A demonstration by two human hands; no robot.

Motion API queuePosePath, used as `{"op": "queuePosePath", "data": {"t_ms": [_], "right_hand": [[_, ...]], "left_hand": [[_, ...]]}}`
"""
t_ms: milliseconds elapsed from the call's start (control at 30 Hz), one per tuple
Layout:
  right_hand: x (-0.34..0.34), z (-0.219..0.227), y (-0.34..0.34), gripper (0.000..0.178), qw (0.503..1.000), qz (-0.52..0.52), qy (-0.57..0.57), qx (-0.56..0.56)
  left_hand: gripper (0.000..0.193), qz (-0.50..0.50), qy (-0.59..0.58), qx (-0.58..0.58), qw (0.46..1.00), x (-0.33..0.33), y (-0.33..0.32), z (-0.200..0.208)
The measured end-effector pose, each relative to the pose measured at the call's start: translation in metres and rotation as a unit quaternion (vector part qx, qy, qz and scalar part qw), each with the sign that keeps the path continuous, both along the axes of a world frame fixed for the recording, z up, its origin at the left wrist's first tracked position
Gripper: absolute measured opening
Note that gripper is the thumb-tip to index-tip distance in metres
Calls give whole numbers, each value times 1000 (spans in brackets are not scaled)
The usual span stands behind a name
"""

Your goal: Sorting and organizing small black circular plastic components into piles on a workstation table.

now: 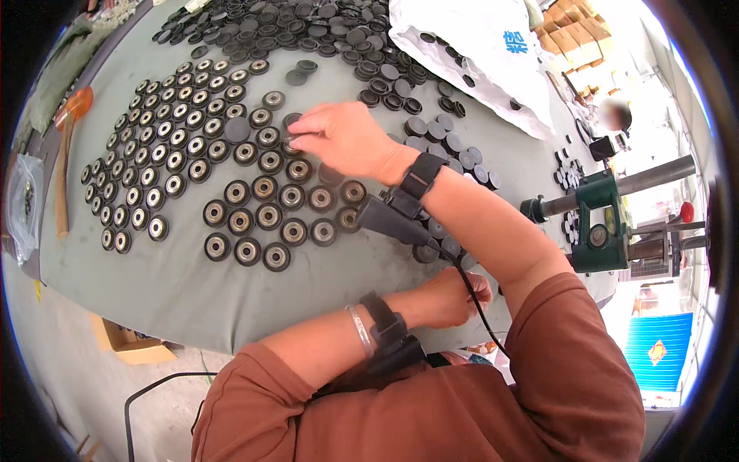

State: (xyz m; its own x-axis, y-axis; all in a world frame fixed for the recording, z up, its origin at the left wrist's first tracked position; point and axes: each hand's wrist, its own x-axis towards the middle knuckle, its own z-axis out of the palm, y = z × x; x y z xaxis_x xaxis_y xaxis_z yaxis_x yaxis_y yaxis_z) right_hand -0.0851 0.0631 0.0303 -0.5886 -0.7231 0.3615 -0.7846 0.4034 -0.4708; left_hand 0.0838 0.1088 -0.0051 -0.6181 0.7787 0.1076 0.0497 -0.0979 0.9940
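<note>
My right hand (350, 138) reaches over the rows of round metal bearings in black rings (267, 137). Its thumb and fingers are bent together at the edge of those rows, beside a dark round cap (292, 119). Whatever may be between the fingertips is too small to make out. Nearer to me, my left hand (453, 298) rests low over the table's front part with its fingers curled in. Its palm side is hidden, so I cannot see what it holds. Short grey-topped cylinders (452, 142) stand beyond my right wrist.
Loose black caps (323, 27) are heaped at the far side, by a white sack (477, 61). An orange-headed mallet (65, 154) and a clear plastic bag (25, 200) lie at the left. A green press (600, 223) stands at the right. A black cable (477, 300) hangs from my right wrist.
</note>
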Motion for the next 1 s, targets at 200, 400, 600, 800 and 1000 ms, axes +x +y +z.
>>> {"op": "queuePosePath", "data": {"t_ms": [200, 400, 600, 800, 1000], "right_hand": [[2, -10, 0, 18, 985, 45, 145, 84], [6, -7, -4, 15, 957, 66, 251, 132], [7, -2, 0, 25, 954, 90, 235, 163], [19, 11, -5, 13, 928, 120, 243, 255], [18, 33, 20, 7, 897, 110, 233, 360]], "left_hand": [[13, -8, 24, -7, 1000, -1, -1, -1], [16, 9, 44, 32, 998, 0, 2, -7], [17, -37, 51, -33, 997, -9, -6, 11], [20, -20, 14, -28, 999, -4, -6, 9], [18, -23, 10, -4, 1000, -4, -9, 10]]}}
